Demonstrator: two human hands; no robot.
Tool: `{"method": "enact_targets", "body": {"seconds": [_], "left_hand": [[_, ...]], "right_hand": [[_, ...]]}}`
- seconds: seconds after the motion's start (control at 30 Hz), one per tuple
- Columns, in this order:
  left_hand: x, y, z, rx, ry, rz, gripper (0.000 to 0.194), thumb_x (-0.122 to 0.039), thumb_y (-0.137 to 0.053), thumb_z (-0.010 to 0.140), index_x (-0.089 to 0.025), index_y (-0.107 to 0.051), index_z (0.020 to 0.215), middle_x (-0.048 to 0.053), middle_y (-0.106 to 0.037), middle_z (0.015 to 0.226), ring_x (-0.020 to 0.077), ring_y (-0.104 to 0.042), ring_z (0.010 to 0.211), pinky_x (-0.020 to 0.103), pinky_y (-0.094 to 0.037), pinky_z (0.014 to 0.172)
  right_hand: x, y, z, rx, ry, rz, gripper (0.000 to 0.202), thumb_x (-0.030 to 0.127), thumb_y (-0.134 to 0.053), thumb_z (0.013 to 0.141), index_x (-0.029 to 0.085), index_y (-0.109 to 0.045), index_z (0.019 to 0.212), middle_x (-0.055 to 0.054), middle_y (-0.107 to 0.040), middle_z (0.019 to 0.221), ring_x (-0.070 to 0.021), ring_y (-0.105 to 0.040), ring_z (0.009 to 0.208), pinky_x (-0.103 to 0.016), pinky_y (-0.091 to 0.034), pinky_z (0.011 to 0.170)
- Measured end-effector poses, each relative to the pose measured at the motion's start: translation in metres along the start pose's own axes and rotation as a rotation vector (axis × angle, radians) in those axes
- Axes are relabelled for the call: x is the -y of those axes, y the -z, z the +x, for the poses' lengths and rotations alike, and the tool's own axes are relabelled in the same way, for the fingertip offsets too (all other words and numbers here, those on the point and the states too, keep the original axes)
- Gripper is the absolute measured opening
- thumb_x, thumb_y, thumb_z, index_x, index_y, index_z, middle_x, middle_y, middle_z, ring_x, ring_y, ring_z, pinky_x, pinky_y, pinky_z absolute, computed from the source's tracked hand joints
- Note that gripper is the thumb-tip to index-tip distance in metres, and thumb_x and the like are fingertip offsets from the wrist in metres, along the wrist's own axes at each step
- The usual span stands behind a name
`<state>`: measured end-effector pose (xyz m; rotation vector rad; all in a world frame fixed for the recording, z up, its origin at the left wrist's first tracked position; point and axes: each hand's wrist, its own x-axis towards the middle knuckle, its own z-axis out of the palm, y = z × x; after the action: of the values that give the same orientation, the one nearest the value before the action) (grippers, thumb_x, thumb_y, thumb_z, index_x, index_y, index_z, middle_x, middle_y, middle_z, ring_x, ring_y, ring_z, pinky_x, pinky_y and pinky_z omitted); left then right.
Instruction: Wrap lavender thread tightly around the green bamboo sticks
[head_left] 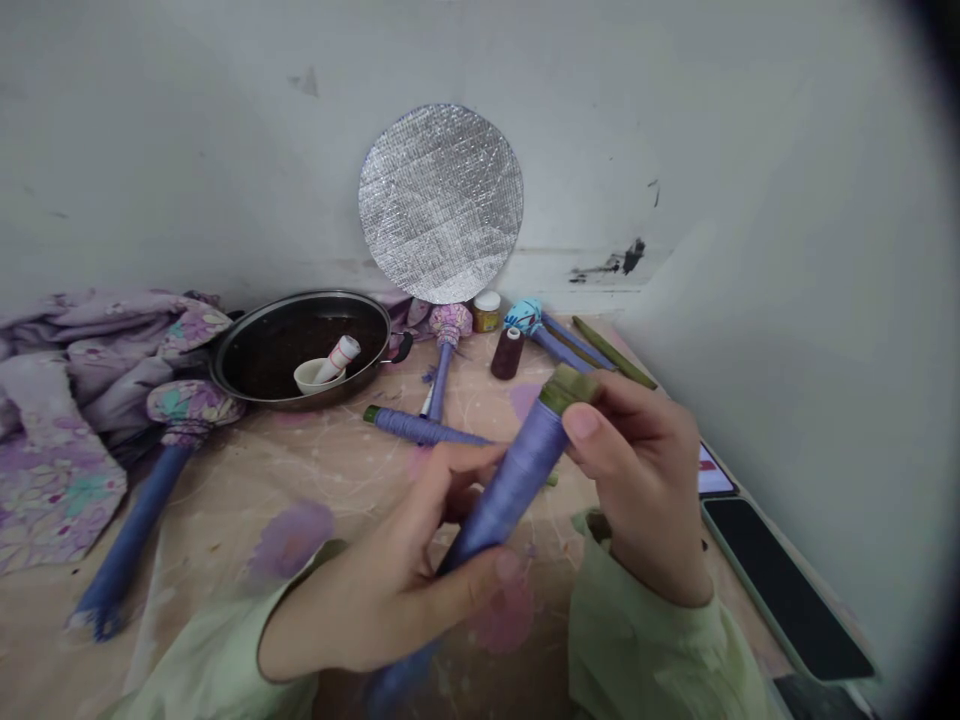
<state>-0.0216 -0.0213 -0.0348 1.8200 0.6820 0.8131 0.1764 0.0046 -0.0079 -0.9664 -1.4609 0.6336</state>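
A thick stick wrapped in blue-purple thread [517, 478] slants from lower left to upper right between my hands. Its green end [568, 388] is bare of thread. My left hand [390, 570] is wrapped round the lower part, thumb on the near side. At the upper end, my right hand [649, 465] pinches the stick by the green tip. Behind my hands, a thinner thread-wrapped stick [420, 425] lies on the patterned cloth [225, 530]. A dark thread spool [507, 355] stands farther back.
A dark pan [300, 398] holds a small white cup [307, 378]. A silver disc [441, 200] leans at the wall. Cloth-headed sticks [139, 530] lie left, others at the back. A phone [787, 588] lies right; floral fabric [52, 450] is at left.
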Motion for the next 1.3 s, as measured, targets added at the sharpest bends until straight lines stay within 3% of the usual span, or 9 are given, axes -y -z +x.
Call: {"method": "enact_targets", "body": {"seconds": [0.13,0.23,0.37,0.47,0.77,0.97,1.3], "left_hand": [[-0.005,-0.001,0.000,0.161,0.154,-0.575,0.057,-0.031,-0.054,0.103,-0.058,-0.026,0.146,-0.005,-0.053,0.102,0.0008,-0.053,0.059,0.012,-0.048,0.054],[-0.004,-0.002,0.002,0.241,0.229,-0.795,0.059,-0.034,-0.053,0.103,-0.054,-0.022,0.150,-0.004,-0.055,0.099,-0.0022,-0.044,0.046,0.007,-0.037,0.040],[-0.002,0.000,0.007,0.157,0.267,-0.752,0.041,-0.037,-0.057,0.101,-0.030,-0.050,0.140,-0.002,-0.057,0.084,-0.0007,-0.039,0.046,0.008,-0.031,0.039],[-0.001,0.002,0.009,0.108,0.259,-0.779,0.036,-0.043,-0.053,0.102,-0.023,-0.058,0.130,-0.002,-0.057,0.076,0.0004,-0.037,0.044,0.010,-0.027,0.038],[-0.012,0.018,0.006,-0.122,0.334,-0.694,0.034,-0.045,-0.061,0.096,-0.024,-0.063,0.123,-0.005,-0.051,0.070,0.0001,-0.034,0.042,0.011,-0.024,0.037],[-0.013,0.023,0.011,-0.130,0.339,-0.626,0.035,-0.044,-0.063,0.095,-0.020,-0.062,0.120,-0.005,-0.051,0.067,0.0010,-0.037,0.041,0.011,-0.026,0.037],[-0.007,0.016,0.019,-0.165,0.316,-0.485,0.039,-0.042,-0.061,0.097,-0.016,-0.062,0.126,-0.005,-0.051,0.069,0.0018,-0.037,0.044,0.015,-0.026,0.040]], "right_hand": [[-0.001,0.000,-0.001,0.032,-0.006,0.090,0.037,0.034,-0.062,0.095,0.022,-0.048,0.063,0.007,-0.037,0.055,-0.0104,-0.029,0.050,-0.029,-0.028,0.049],[-0.002,-0.002,-0.001,0.049,0.003,0.137,0.037,0.040,-0.062,0.096,0.022,-0.051,0.066,0.007,-0.038,0.056,-0.0105,-0.028,0.049,-0.029,-0.030,0.049],[-0.002,-0.003,-0.001,0.084,-0.002,0.203,0.036,0.041,-0.063,0.097,0.021,-0.054,0.069,0.007,-0.040,0.058,-0.0101,-0.030,0.051,-0.027,-0.031,0.049],[-0.002,-0.003,0.001,0.113,-0.014,0.221,0.035,0.040,-0.064,0.097,0.021,-0.056,0.069,0.006,-0.040,0.059,-0.0104,-0.032,0.051,-0.027,-0.031,0.049],[-0.008,0.001,0.006,0.124,-0.088,0.212,0.026,0.031,-0.058,0.099,0.021,-0.061,0.075,0.005,-0.046,0.063,-0.0115,-0.039,0.055,-0.028,-0.033,0.053],[-0.004,0.003,0.002,0.088,-0.104,0.227,0.018,0.019,-0.060,0.094,0.021,-0.063,0.077,0.004,-0.052,0.065,-0.0101,-0.039,0.053,-0.027,-0.033,0.050],[0.004,0.000,0.002,0.088,-0.061,0.120,0.018,0.014,-0.057,0.093,0.020,-0.063,0.078,0.007,-0.044,0.057,-0.0096,-0.037,0.049,-0.027,-0.033,0.050]]}}
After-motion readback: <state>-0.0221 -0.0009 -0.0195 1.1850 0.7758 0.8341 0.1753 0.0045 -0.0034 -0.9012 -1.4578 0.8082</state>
